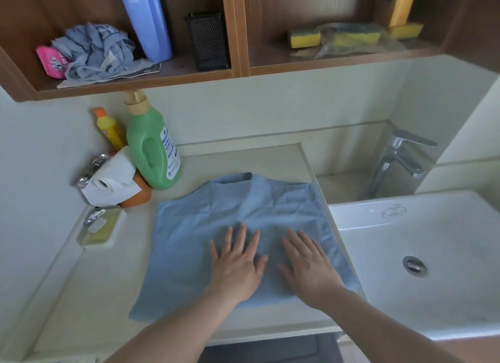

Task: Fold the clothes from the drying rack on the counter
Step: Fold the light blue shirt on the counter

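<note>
Bottles: two at the counter's left back, a yellow bottle (108, 129) and a green detergent jug (153, 146).
Shirt: one blue shirt (189, 227) lies flat on the counter (89, 276), right edge beside the sink (433, 240).
Hands: left hand (236, 265) and right hand (308, 265) lie side by side, fingers straight, pressing the shirt.
Risk: smoothing rightward could slide fabric into the sink.
Sponges: three visible on the shelf.

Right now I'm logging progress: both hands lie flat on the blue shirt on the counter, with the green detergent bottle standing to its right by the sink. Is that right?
Not quite. The head view shows the green detergent bottle standing to the left of the blue shirt, away from the sink. The rest holds: left hand and right hand lie flat on the shirt on the counter.
</note>
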The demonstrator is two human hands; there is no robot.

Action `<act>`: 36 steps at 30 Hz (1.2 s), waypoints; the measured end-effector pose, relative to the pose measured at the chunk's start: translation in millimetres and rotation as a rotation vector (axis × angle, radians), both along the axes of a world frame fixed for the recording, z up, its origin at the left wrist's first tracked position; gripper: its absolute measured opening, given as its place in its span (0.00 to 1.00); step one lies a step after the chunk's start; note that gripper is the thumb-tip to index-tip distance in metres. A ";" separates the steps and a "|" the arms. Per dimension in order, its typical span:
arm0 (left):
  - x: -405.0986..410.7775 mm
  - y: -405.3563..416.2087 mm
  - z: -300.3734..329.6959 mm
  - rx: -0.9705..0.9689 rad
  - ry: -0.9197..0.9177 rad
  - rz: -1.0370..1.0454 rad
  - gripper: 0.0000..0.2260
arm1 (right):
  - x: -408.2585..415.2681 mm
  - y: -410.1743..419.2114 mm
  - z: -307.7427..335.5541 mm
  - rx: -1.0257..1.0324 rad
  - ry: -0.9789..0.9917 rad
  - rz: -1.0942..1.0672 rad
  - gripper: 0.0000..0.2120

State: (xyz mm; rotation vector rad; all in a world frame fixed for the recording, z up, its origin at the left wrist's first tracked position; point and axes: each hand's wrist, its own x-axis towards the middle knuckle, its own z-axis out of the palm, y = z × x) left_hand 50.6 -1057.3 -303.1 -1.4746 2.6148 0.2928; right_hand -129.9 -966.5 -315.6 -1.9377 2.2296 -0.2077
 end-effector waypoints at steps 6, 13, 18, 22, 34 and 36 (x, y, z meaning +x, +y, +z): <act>4.1 0.1 -1.5 0.094 -0.022 0.053 0.31 | -16.4 10.5 -11.9 0.019 0.063 -0.012 0.33; 14.2 -46.1 7.9 0.014 0.089 0.203 0.31 | -12.3 -50.0 24.2 -0.098 -0.017 -0.041 0.25; 7.9 -92.2 8.8 -0.001 0.089 0.330 0.34 | 3.2 -115.4 28.6 0.008 -0.065 0.031 0.30; 3.4 -121.2 2.3 -0.032 0.042 0.376 0.42 | -1.9 -161.5 22.3 0.099 -0.005 0.057 0.39; 17.7 -142.6 -18.8 0.004 -0.029 0.580 0.35 | -79.6 -173.7 -9.3 0.056 0.107 -0.148 0.41; 17.5 -142.7 -18.2 -0.019 0.008 0.598 0.34 | -80.9 -172.8 -10.5 0.030 0.109 -0.171 0.40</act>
